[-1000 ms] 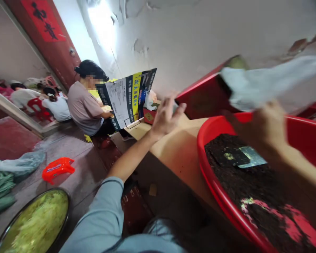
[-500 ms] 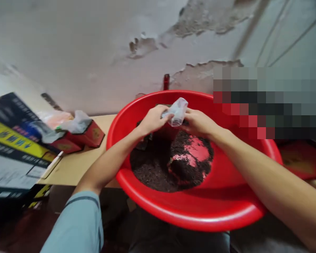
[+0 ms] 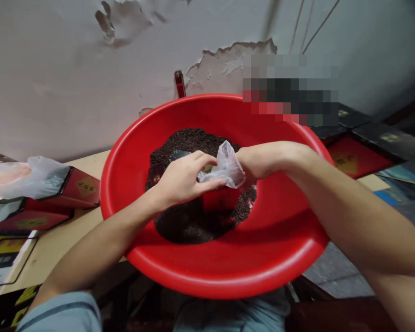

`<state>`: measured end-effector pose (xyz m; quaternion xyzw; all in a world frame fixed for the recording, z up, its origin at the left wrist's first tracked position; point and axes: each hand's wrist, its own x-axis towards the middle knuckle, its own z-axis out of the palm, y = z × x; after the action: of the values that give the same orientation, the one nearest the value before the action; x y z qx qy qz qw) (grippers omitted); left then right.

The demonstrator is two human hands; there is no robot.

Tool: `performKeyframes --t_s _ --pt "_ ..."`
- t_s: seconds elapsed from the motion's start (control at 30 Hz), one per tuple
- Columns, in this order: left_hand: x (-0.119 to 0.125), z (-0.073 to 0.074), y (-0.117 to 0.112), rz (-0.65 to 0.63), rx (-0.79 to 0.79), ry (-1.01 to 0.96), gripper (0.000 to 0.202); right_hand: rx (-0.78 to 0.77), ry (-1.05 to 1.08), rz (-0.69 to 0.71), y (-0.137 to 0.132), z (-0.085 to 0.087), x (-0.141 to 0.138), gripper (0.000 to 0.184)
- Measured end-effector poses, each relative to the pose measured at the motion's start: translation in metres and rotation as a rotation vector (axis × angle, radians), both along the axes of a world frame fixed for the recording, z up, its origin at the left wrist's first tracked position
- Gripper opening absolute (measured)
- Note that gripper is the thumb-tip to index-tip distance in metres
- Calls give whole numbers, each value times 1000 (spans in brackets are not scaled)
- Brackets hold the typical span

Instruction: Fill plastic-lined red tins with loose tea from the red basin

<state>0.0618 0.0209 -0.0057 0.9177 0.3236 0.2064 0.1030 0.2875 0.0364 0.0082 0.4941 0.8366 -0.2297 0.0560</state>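
My left hand [image 3: 190, 177] is curled round the mouth of a clear plastic bag [image 3: 228, 168], its thumb along the near side. Below the bag is a red box [image 3: 221, 200], partly covered by the hand. My right hand [image 3: 251, 168] is bent downward just right of the bag; its fingers are hidden, so what they hold cannot be made out. Both hands are inside a large red basin [image 3: 228, 276]. Dark, crumbly loose material [image 3: 193, 138] lies in the basin, around the box.
Red boxes [image 3: 81, 189] lined with clear plastic bags lie on the wooden table [image 3: 55, 258] at left. Dark and red boxes [image 3: 359, 159] lie at right. Behind the basin is a wall [image 3: 72, 92] with peeling plaster. A blurred patch covers the upper right.
The view has shifted, bringing the basin leftward and up. My right hand has turned downward beside the bag. The pink, grain-covered thing in the basin is now mostly hidden.
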Motion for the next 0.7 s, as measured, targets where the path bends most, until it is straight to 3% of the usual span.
performKeyframes --t_s 0.1,0.2,0.27,0.43,0.5,0.6,0.7 --pt "12 -13 -10 -11 0 174 53 -173 -121 139 -11 21 1 22" --pt "21 -21 -16 -13 9 270 36 -160 -64 127 -23 41 8 26" --pt "23 -23 -16 -28 -37 240 24 -76 8 46 -32 44 14 34" --pt "19 -16 -12 -42 -118 -68 11 324 189 -260 -51 16 23 20" --pt "15 -8 -11 -26 -122 -155 11 435 243 -349 -55 2 29 26" --pt "6 6 -12 36 -130 -254 11 546 297 -419 -58 -9 42 33" --pt "1 15 -15 59 -123 -312 12 621 299 -399 -61 -9 48 32"
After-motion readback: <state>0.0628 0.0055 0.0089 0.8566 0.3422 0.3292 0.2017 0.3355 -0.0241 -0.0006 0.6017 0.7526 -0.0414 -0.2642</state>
